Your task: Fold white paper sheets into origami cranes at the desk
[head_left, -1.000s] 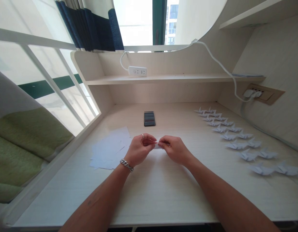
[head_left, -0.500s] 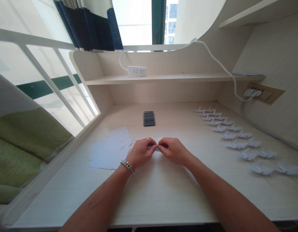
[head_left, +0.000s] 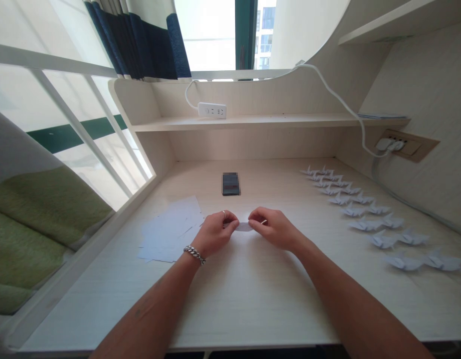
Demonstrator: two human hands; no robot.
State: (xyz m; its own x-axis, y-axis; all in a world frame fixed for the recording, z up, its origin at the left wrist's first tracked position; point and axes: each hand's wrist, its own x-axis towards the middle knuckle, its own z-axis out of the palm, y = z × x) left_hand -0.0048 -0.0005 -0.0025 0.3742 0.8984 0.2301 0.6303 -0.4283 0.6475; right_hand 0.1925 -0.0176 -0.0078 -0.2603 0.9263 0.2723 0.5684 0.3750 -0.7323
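Note:
A small folded piece of white paper point(head_left: 244, 227) stretches between my two hands, just above the desk. My left hand point(head_left: 216, 232) pinches its left end with thumb and fingertips. At the other end, my right hand point(head_left: 274, 227) grips it the same way, and a corner of the paper shows between the fingers. Most of the fold pattern is hidden by the fingers. Left of my left hand lies a loose pile of white paper sheets point(head_left: 170, 232). Rows of folded paper cranes point(head_left: 365, 224) stand on the right side of the desk.
A dark, pixelated rectangular item point(head_left: 230, 184) lies beyond my hands on the desk point(head_left: 230, 309). On the back shelf point(head_left: 267, 120) sits a white power strip point(head_left: 212, 110). A white cable point(head_left: 342, 97) runs to the wall socket point(head_left: 409, 144). A railing point(head_left: 66, 109) borders the left side.
My hands have moved apart, the right one shifting rightward and the left slightly leftward. More of the folded paper now shows between them.

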